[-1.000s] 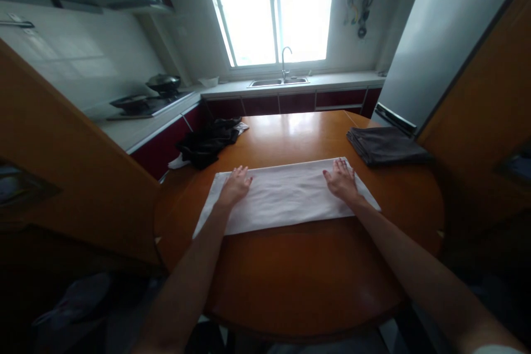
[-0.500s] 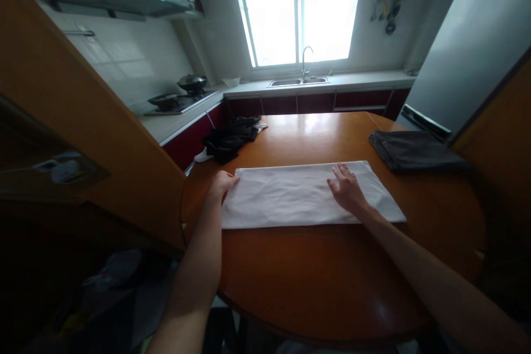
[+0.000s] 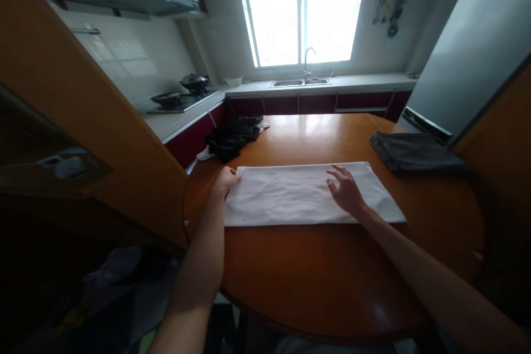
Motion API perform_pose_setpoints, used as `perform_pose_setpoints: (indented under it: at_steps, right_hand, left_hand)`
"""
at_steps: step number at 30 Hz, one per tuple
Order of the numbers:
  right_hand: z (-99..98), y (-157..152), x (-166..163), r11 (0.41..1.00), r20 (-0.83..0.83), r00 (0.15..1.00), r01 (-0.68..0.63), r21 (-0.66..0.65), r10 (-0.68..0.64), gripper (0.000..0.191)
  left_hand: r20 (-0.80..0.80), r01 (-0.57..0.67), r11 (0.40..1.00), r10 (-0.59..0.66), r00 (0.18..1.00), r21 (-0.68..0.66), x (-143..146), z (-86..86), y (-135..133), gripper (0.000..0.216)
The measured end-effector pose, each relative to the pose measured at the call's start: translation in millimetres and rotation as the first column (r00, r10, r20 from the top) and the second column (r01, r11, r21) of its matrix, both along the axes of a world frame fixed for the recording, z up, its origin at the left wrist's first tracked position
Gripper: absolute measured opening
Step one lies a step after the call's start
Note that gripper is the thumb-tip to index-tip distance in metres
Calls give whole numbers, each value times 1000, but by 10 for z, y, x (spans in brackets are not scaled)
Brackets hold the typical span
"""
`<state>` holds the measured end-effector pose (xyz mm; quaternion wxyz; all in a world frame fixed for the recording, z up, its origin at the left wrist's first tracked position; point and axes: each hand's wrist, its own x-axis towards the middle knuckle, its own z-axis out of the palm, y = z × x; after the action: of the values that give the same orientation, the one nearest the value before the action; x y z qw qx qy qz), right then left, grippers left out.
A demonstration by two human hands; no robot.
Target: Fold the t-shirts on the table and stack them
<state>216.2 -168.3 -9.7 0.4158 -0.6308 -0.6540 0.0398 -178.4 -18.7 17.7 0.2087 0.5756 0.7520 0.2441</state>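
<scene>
A white cloth [image 3: 298, 194], folded into a long strip, lies flat across the round wooden table [image 3: 332, 282]. My left hand [image 3: 226, 181] is curled at the cloth's left end, fingers closed on its far left corner. My right hand [image 3: 346, 191] rests on the right part of the cloth with fingers spread and slightly raised, holding nothing.
A folded dark grey cloth [image 3: 412, 151] lies at the table's right edge. A crumpled black garment [image 3: 232, 138] sits at the far left edge. Beyond are a counter with a sink [image 3: 301, 82], a stove with pans [image 3: 182, 94], and a wooden panel [image 3: 83, 138] to the left.
My left hand slid from lying flat on the cloth to its left end and closed on the corner. My right hand stayed on the right part, fingers lifting a little.
</scene>
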Motion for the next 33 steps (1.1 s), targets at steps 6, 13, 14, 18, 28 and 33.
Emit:
perform_pose_setpoints:
  at_steps: [6, 13, 14, 18, 28, 33]
  right_hand:
    - [161, -12, -365, 982, -295, 944, -176, -72, 148, 33]
    - [293, 200, -1238, 855, -692, 703, -452, -255, 166, 19]
    - [323, 248, -1354, 838, -750, 648, -476, -267, 130, 16]
    - [451, 452, -1706, 786, -888, 459, -534, -312, -41, 16]
    - [369, 757, -1902, 832, -904, 390, -431, -349, -177, 16]
    - [333, 785, -1811, 837, -910, 370, -425, -344, -186, 15]
  left_hand:
    - [195, 103, 993, -90, 977, -54, 23, 99, -115, 32]
    - [195, 245, 968, -250, 949, 48, 218, 255, -241, 38]
    - [113, 272, 959, -280, 953, 82, 269, 281, -282, 40]
    - [-269, 404, 891, -345, 899, 206, 534, 353, -551, 37]
    - [-585, 505, 850, -335, 738, 151, 624, 259, -1267, 52]
    - [-536, 360, 924, -241, 809, 129, 59, 31, -1664, 56]
